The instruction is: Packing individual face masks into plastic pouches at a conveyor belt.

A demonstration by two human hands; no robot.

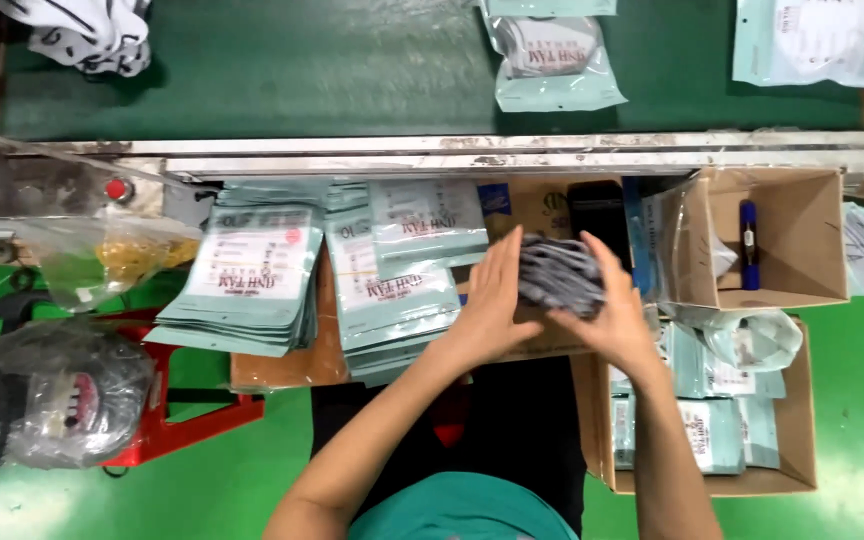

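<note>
Head view: grey fabric bundle [559, 275] pressed between left hand [487, 305], right hand [612, 310] fingers.

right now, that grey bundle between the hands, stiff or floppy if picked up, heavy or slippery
The grey bundle looks like folded fabric, so probably floppy and light. It bulges unevenly between the left hand and right hand, so it would likely sag or unfold if held by one edge. Its knit-like surface suggests little slip.

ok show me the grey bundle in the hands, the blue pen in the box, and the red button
grey bundle [560, 276], head view, on its upper middle between the hands.
blue pen [749, 243], head view, on the middle of its barrel.
red button [116, 189], head view, on its round cap.
</note>
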